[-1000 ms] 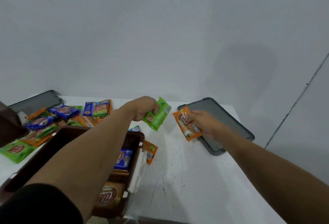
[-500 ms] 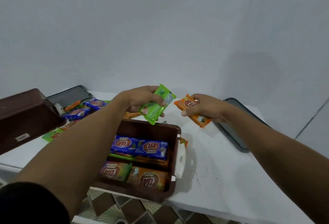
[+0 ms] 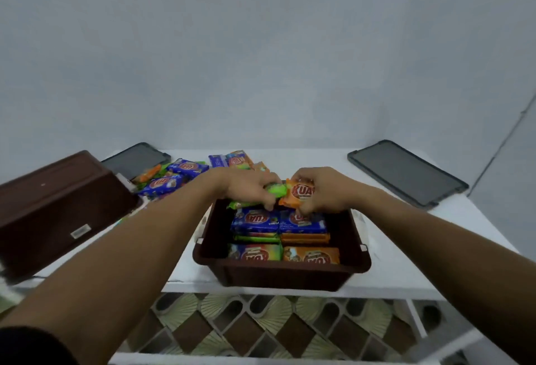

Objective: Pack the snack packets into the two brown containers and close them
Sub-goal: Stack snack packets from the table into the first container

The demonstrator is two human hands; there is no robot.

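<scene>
An open brown container (image 3: 282, 273) stands at the table's front edge, holding several blue, green and orange snack packets. Over its far rim my left hand (image 3: 249, 189) grips a green packet (image 3: 277, 190). Beside it my right hand (image 3: 322, 190) grips an orange packet (image 3: 298, 195). The two packets nearly touch above the blue packets (image 3: 278, 221) inside. A second brown container (image 3: 55, 208) stands at the left, its inside hidden. More loose packets (image 3: 179, 174) lie in a pile behind my left arm.
Two dark grey lids lie flat on the white table (image 3: 406, 248): one lid (image 3: 407, 173) at the far right, the other lid (image 3: 136, 158) at the far left behind the pile. A grey wall stands close behind. Patterned floor tiles show below the table's front edge.
Both hands came down and toward me with their packets, from above the table to the open container's far rim. The view swung so the container sits in the middle.
</scene>
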